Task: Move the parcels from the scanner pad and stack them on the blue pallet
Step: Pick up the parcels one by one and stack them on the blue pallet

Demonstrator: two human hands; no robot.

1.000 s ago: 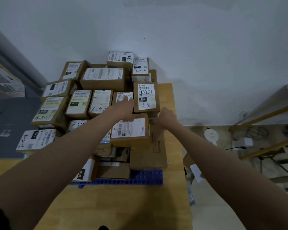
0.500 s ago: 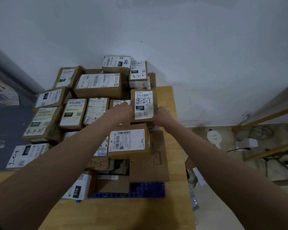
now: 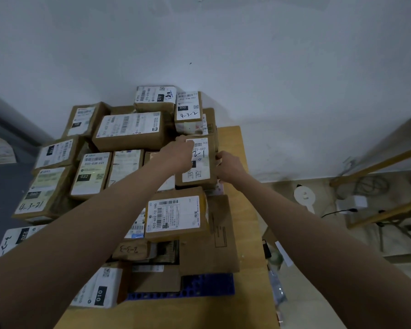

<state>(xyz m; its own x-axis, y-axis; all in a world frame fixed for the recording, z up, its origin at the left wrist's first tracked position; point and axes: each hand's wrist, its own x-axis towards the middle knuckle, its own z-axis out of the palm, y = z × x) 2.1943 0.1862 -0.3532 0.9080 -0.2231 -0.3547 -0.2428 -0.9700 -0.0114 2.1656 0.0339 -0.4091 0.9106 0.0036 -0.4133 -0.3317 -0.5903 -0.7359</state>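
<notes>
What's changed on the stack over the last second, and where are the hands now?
Both hands left the barcode-labelled parcel, which now lies free, and reached further back to the parcel marked 122. The left hand now lies over its top left; the right hand holds its right edge. The other parcels and the blue pallet stayed put.

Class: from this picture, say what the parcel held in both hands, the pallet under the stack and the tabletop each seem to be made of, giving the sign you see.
Parcel: brown cardboard, matt, with a white paper label.
Pallet: probably moulded plastic; uniform blue, gridded with holes.
Tabletop: looks like wood or wood-look laminate; pale yellowish and smooth.
</notes>
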